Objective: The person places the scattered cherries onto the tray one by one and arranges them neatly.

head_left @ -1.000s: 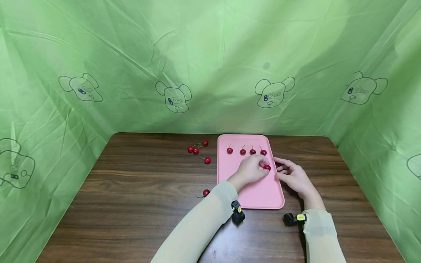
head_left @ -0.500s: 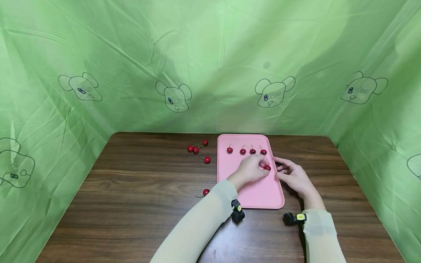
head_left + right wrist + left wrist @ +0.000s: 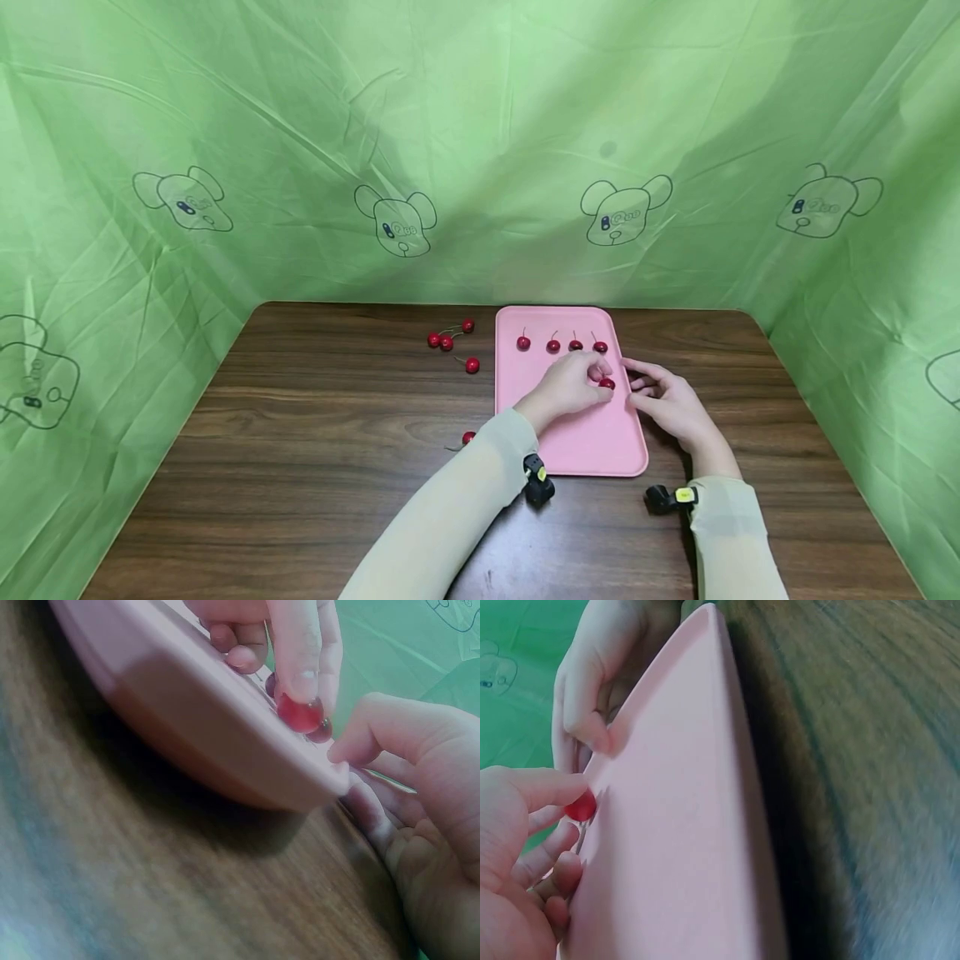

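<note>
My left hand [image 3: 572, 383] is over the right part of a pink tray [image 3: 585, 450], pinching a red cherry [image 3: 607, 384] close to the tray surface. In the left wrist view the thumb meets the cherry [image 3: 582, 806], its stem pointing down toward the curled fingers. My right hand [image 3: 671, 404] grips the tray's right edge; the right wrist view has its thumb at the rim and the other fingers along the outer side. Beyond the left hand, a row of several stemmed cherries [image 3: 552, 346] lies across the far part of the tray.
Several loose cherries [image 3: 447, 342] lie on the dark wooden table [image 3: 322, 450] left of the tray. One more cherry [image 3: 468, 437] is partly behind the left sleeve. Green cloth [image 3: 480, 150] with bear-like outlines walls off the back and sides.
My left hand has shifted very slightly left, along with the pinched cherry. The right hand and tray look the same.
</note>
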A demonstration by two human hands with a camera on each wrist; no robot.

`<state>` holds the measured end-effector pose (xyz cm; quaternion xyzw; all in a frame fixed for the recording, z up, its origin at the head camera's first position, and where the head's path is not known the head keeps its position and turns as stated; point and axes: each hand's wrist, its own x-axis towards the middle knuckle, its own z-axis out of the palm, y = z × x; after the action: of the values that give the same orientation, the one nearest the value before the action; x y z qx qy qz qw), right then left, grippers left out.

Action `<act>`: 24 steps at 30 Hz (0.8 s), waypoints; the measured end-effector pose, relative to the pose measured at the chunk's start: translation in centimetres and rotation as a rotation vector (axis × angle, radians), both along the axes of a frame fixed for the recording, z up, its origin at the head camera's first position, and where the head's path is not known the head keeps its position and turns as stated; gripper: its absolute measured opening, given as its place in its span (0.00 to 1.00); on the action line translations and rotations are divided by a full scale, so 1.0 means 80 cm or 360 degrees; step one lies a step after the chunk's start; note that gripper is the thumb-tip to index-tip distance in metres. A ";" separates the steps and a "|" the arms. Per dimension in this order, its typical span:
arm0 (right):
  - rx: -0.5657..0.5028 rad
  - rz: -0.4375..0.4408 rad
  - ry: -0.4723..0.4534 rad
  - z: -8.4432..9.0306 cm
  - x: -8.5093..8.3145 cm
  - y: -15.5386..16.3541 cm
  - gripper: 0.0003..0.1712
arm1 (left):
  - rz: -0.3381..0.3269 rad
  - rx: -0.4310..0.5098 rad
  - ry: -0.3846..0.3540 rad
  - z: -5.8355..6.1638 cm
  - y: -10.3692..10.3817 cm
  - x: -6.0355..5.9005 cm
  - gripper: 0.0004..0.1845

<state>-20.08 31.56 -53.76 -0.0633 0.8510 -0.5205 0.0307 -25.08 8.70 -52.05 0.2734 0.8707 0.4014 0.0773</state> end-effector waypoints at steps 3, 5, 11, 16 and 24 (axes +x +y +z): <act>-0.0012 -0.0001 0.0005 0.000 0.000 0.000 0.36 | 0.0000 0.0068 -0.0046 0.002 -0.006 -0.003 0.16; -0.0015 -0.0004 0.0002 0.000 0.001 0.000 0.37 | 0.0007 0.0104 -0.0069 0.005 -0.011 -0.005 0.17; 0.0001 -0.0015 -0.0013 0.001 0.000 -0.001 0.37 | 0.0039 0.0147 -0.0075 0.021 -0.032 -0.009 0.19; 0.0035 -0.0025 -0.0028 -0.001 -0.001 0.000 0.37 | 0.0081 0.0168 -0.0067 0.032 -0.054 -0.011 0.18; 0.0065 -0.0052 -0.0049 -0.003 -0.002 0.001 0.38 | 0.0102 0.0169 -0.0036 0.045 -0.101 -0.005 0.17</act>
<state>-20.27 31.65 -53.96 -0.0409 0.8617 -0.5044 0.0366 -25.50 0.64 -48.43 0.2446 0.8556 0.4522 0.0597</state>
